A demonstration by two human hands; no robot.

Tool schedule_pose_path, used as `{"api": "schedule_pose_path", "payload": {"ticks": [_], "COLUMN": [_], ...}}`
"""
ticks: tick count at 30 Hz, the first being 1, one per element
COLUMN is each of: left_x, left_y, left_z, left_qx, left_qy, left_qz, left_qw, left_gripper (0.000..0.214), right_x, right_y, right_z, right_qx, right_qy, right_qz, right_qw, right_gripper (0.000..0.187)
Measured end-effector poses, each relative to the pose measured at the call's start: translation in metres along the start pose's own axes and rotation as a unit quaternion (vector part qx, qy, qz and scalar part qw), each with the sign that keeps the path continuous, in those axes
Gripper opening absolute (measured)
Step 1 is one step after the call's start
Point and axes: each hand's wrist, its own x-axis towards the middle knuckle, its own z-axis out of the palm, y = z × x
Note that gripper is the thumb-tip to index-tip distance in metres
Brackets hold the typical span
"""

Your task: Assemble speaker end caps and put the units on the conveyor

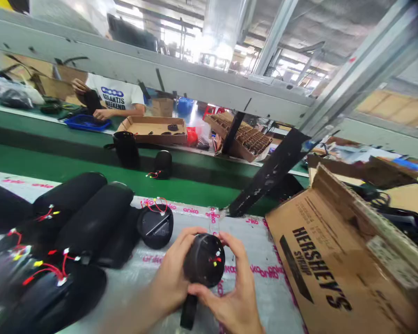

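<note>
Bench top covered in silvery sheet (261, 301) printed pink "anko". Directly on it: several black cylindrical housings (83, 218) with red leads (52, 273), one round black end cap (155, 226). Green conveyor belt (90, 167) beyond carries two black cylinders (163, 164).

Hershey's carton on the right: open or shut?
Open: the Hershey's Syrup carton has its flap folded up, not closed.
</note>
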Motion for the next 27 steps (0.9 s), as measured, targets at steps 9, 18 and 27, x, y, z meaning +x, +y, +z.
{"api": "schedule_pose_path", "payload": {"ticks": [9,18,27], "left_x": [-0.020,-0.015,-0.022], "left_y": [-0.014,-0.015,-0.024], "left_z": [-0.018,0.002,0.011], "left_qx": [-0.232,-0.055,-0.038], "left_qy": [0.000,0.028,0.064], "left_qz": [-0.048,-0.088,-0.069], "left_qw": [0.971,0.994,0.995], "left_gripper": [0.057,0.056,0.064], "right_x": [0.012,-0.019,-0.031], "right_y": [0.005,0.022,0.030], "right_z": [-0.010,-0.003,0.031], "right_qx": [0.040,0.281,0.383], "right_qy": [-0.122,-0.122,0.048], "right_qz": [-0.002,0.130,0.275], "right_qw": [0.992,0.943,0.881], "right_gripper": [0.096,0.088,0.051]}}
